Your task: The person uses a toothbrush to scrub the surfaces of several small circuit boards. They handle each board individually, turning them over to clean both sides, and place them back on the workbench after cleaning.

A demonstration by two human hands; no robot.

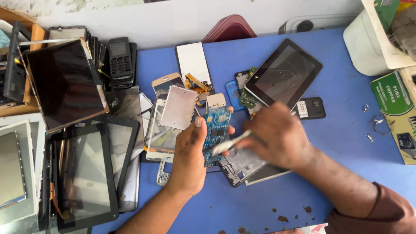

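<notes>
My left hand [189,156] grips a narrow blue circuit board [215,130] upright, thumb on its left edge and fingertips on the right. My right hand [277,136] holds a pale, blurred brush-like tool [229,143] whose tip lies against the lower part of the board. Both hands hover over a pile of phone frames and a grey phone back shell [242,167] on the blue table [342,125].
A dark tablet [284,73] lies behind my right hand, next to a small black phone [311,108]. Stacked screens and tablets [82,173] crowd the left side. Old keypad phones [120,58] stand at the back left. A white container [368,43] and boxes sit far right.
</notes>
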